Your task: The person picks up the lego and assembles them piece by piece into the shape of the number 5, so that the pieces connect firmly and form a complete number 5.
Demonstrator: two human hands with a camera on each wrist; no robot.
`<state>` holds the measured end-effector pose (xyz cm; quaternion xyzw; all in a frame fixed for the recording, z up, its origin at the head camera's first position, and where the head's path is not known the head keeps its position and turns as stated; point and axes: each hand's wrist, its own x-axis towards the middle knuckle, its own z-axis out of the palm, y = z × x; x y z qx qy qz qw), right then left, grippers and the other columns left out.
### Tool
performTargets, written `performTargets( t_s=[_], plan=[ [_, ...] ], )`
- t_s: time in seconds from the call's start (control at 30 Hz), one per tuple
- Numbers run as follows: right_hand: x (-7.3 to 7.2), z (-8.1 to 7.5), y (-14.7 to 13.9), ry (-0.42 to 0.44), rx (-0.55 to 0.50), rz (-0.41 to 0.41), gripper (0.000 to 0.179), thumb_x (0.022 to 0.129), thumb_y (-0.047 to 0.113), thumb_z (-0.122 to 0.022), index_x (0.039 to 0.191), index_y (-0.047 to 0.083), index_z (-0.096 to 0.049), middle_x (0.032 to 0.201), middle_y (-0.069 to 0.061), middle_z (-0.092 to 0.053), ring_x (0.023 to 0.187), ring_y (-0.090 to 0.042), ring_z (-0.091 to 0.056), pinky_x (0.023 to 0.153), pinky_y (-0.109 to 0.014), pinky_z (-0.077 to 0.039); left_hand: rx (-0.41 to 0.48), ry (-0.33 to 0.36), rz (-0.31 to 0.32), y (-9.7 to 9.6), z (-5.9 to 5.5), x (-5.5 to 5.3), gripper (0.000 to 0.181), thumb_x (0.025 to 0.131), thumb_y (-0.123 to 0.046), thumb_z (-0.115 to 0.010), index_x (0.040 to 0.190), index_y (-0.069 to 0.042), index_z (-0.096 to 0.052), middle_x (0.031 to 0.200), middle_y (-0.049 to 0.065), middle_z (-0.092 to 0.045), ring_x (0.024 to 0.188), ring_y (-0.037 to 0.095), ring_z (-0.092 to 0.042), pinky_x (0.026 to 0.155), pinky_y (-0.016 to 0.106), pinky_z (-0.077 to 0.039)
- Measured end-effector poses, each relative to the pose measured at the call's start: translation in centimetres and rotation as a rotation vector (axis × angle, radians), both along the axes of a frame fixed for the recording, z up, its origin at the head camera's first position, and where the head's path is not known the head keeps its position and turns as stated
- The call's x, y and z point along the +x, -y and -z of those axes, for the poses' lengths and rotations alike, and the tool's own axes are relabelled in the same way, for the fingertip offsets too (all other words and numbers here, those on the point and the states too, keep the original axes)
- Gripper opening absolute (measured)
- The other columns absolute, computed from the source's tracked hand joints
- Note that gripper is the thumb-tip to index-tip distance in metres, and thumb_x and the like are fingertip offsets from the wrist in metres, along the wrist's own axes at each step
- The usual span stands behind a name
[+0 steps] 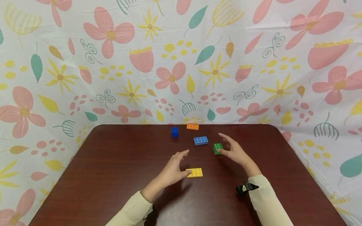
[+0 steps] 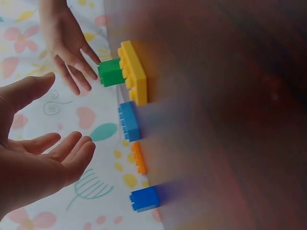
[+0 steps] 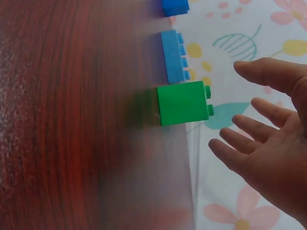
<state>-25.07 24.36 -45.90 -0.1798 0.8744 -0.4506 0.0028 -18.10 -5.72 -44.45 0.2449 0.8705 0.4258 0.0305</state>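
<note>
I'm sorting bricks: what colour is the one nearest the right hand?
That toy brick is green, clearest in the right wrist view.

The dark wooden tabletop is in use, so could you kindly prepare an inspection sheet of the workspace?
Surface: dark wood-grain tabletop, glossy in places.
Job's things: yellow studded plate, green four-stud brick, light-blue eight-stud brick, dark-blue four-stud brick, orange studded plate; all separate, studs up.
Clutter: nothing seen.
Hands: left hand near the yellow studded plate, right hand near the green four-stud brick; neither holds anything.
Cables: nothing seen.
Surroundings: white floral cloth behind and at both sides.
</note>
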Motion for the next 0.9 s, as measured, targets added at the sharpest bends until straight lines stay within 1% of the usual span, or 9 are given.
performTargets(
  t_s=[0.17,0.33,0.47,0.67,0.8,0.9],
  plan=[
    [-0.3,0.6,-0.5,0.048,-0.026,-0.008,0.069,0.089,0.005,-0.068,0.147,0.000,-0.031,0.148,-0.028,-0.032,0.133,-0.050,-0.030,0.102,-0.062,-0.033,0.025,0.051,0.004,-0.1,1.1,-0.3,0.071,0.081,-0.012,-0.077,0.142,-0.002,-0.042,0.128,0.019,-0.053,0.113,0.035,-0.052,0.092,0.049,-0.046],
    [-0.5,0.8,-0.7,0.081,-0.052,-0.006,0.067,0.089,0.004,-0.067,0.147,0.000,-0.033,0.147,-0.028,-0.034,0.133,-0.048,-0.032,0.101,-0.060,-0.035,0.057,0.119,0.005,-0.1,1.7,-0.7,0.069,0.082,-0.008,-0.077,0.141,0.000,-0.043,0.127,0.022,-0.053,0.110,0.037,-0.053,0.089,0.049,-0.048],
    [-0.8,1.1,-0.9,0.119,-0.084,-0.002,0.064,0.091,0.004,-0.065,0.147,0.002,-0.034,0.147,-0.026,-0.035,0.133,-0.045,-0.034,0.101,-0.058,-0.037,0.061,0.167,-0.013,-0.2,2.2,-1.0,0.067,0.082,-0.007,-0.076,0.139,0.002,-0.044,0.125,0.021,-0.055,0.106,0.035,-0.055,0.085,0.045,-0.050],
    [-0.9,1.4,-1.0,0.162,-0.106,-0.006,0.059,0.093,0.005,-0.062,0.145,-0.002,-0.036,0.145,-0.027,-0.037,0.132,-0.044,-0.035,0.098,-0.057,-0.041,0.061,0.247,-0.040,-0.3,3.0,-1.2,0.064,0.080,-0.005,-0.077,0.136,0.002,-0.048,0.119,0.017,-0.059,0.100,0.030,-0.057,0.082,0.041,-0.051],
    [-1.2,1.7,-0.8,0.161,-0.092,0.013,0.055,0.093,0.006,-0.063,0.143,-0.002,-0.040,0.144,-0.026,-0.041,0.132,-0.044,-0.036,0.098,-0.056,-0.041,0.088,0.298,-0.047,-0.4,3.5,-1.4,0.061,0.079,-0.002,-0.077,0.134,0.002,-0.051,0.117,0.016,-0.060,0.096,0.027,-0.058,0.079,0.038,-0.051],
    [-1.3,1.9,-0.7,0.171,-0.080,0.030,0.053,0.092,0.005,-0.063,0.141,-0.001,-0.043,0.143,-0.025,-0.042,0.133,-0.044,-0.036,0.100,-0.057,-0.039,0.114,0.353,-0.052,-0.5,3.7,-1.6,0.058,0.078,0.001,-0.077,0.131,0.002,-0.053,0.115,0.015,-0.060,0.093,0.025,-0.057,0.077,0.036,-0.051]
  ],
)
